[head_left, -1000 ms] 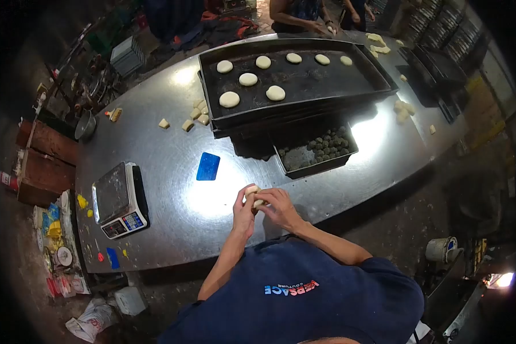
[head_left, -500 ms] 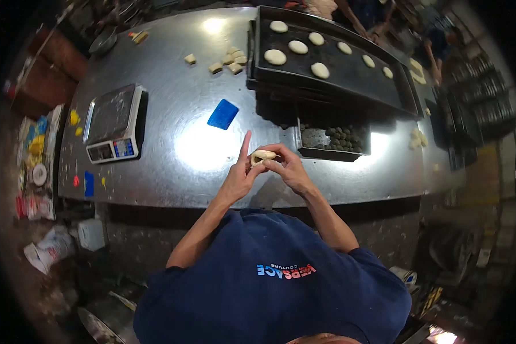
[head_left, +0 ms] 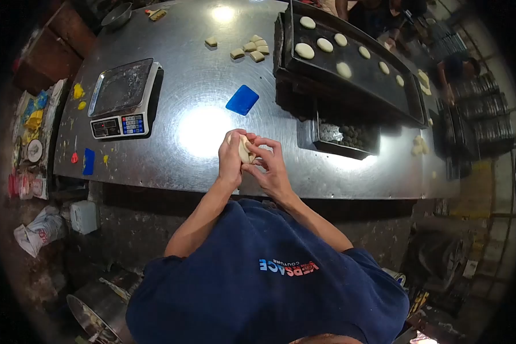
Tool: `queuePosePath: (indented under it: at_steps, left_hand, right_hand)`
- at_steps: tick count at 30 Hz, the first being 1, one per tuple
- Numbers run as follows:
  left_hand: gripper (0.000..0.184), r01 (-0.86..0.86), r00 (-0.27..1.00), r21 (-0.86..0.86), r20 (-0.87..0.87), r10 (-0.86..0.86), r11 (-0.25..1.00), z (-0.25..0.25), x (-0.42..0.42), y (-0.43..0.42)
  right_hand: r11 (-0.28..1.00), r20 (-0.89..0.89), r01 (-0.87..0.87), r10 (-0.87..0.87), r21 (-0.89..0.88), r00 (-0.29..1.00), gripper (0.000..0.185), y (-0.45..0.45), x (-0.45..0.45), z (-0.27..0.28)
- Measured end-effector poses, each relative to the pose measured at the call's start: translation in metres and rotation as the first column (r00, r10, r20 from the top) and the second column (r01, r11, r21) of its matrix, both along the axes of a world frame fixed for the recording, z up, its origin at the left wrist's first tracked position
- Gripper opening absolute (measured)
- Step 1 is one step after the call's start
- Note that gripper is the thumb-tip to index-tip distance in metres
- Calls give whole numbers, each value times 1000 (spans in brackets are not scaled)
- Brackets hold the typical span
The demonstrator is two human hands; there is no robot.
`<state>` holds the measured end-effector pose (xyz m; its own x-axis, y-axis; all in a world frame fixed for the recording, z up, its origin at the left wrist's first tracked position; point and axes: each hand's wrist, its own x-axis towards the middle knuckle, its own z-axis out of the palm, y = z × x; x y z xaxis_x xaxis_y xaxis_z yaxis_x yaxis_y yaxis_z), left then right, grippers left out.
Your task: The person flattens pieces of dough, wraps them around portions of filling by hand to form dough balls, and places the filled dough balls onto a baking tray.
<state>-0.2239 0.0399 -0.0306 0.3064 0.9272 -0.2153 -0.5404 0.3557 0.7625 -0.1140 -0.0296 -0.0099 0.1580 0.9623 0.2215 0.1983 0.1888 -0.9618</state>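
Observation:
A pale piece of dough (head_left: 245, 152) is held between both hands above the front part of the metal table. My left hand (head_left: 231, 157) is closed around its left side, fingers upright. My right hand (head_left: 268, 164) pinches its right edge with thumb and fingertips. Fingers partly cover the dough, so its inside is hidden. A blue scraper (head_left: 242, 100) lies just beyond the hands. Behind it sit several small cut dough pieces (head_left: 257, 48). To the right, a metal box (head_left: 343, 150) holds several dark balls (head_left: 352, 136).
A black baking tray (head_left: 361, 74) with several flattened dough rounds (head_left: 325, 45) stands at the back right. On the left are a digital scale (head_left: 123, 100), another blue scraper (head_left: 89, 161) and a brush (head_left: 156, 14). Other people are beyond the tray.
The dough has been turned more upright, and both hands have shifted slightly left. My left index finger, stretched out before, now lies against the dough. The camera view has moved too.

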Motion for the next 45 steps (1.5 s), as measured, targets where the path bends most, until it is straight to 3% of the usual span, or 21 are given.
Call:
queuePosePath:
  at_steps: [2,5,6,10,13,14,18,21,24,25,29,30,31,32,33,35,38,39,42,44,45]
  left_hand:
    - [32,52,997,-44,-52,-55,998,5,-4,-1]
    - [36,185,971,158,-178,-157,970,8,-9,-5]
    - [40,202,973,220,-155,-171,954,4,-7,-7]
    - [38,466,884,346,-210,-417,814,13,-16,3]
    - [37,539,836,580,-456,-305,611,28,-11,0]
    - [42,540,833,653,-505,-227,532,30,-9,-4]
    - [38,626,776,534,-499,-385,568,25,-4,-10]
    - [34,585,809,418,-368,-459,695,26,5,-3]
    - [42,510,852,351,-332,-405,785,21,17,7]
    - [45,563,814,319,-375,-444,763,22,19,7]
    - [67,728,639,238,-576,-511,643,37,19,10]
    - [68,770,581,261,-663,-472,582,32,19,15]
    - [69,813,519,274,-742,-424,514,29,20,20]
    - [71,869,436,336,-867,-240,364,29,23,27]
    - [67,874,437,361,-877,-200,325,31,24,30]
    - [57,879,444,408,-889,-112,247,35,26,37]
    - [52,699,715,708,-685,-142,101,19,32,46]
    - [49,711,703,691,-691,-171,130,13,32,47]
    - [58,721,693,648,-675,-255,245,-5,29,43]
    - [73,681,731,635,-617,-291,364,-17,27,38]
    - [75,729,681,534,-627,-379,428,-22,23,40]
  right_hand:
    - [977,118,73,-98,200,988,23,1,-6,-17]
    - [967,-44,90,-103,-238,994,17,-1,4,7]
    - [970,20,131,-129,-204,991,16,1,7,1]
    - [969,-464,144,-224,-201,857,17,-2,11,-11]
    - [965,-474,132,-227,-226,851,18,-17,13,-11]
    - [946,-440,252,-319,-205,840,20,-20,10,-11]
    - [866,-443,448,-499,-221,745,22,-30,-2,-7]
    - [886,-368,450,-457,-109,810,25,-30,-2,4]
    - [882,30,448,-456,146,889,21,-32,-3,16]
    - [882,142,425,-457,205,878,20,-34,-3,19]
    - [908,356,399,-417,128,836,10,-33,21,26]
    - [927,346,371,-364,47,865,22,-32,31,15]
    - [917,212,398,-387,-12,897,27,-27,34,5]
    - [905,77,418,-413,-76,908,33,-21,35,-6]
    - [893,-57,428,-439,-142,897,39,-18,37,-14]
    - [929,-300,251,-330,-273,895,51,-17,45,-25]
    - [934,-671,-43,-223,-355,707,53,-18,45,-41]
    - [926,-773,-139,-204,-352,600,52,-18,43,-41]
    - [915,-734,-99,-245,-392,634,43,-14,43,-38]
    - [846,-589,22,-389,-532,708,33,-12,57,-63]
    - [801,-503,87,-452,-593,737,29,-12,66,-81]
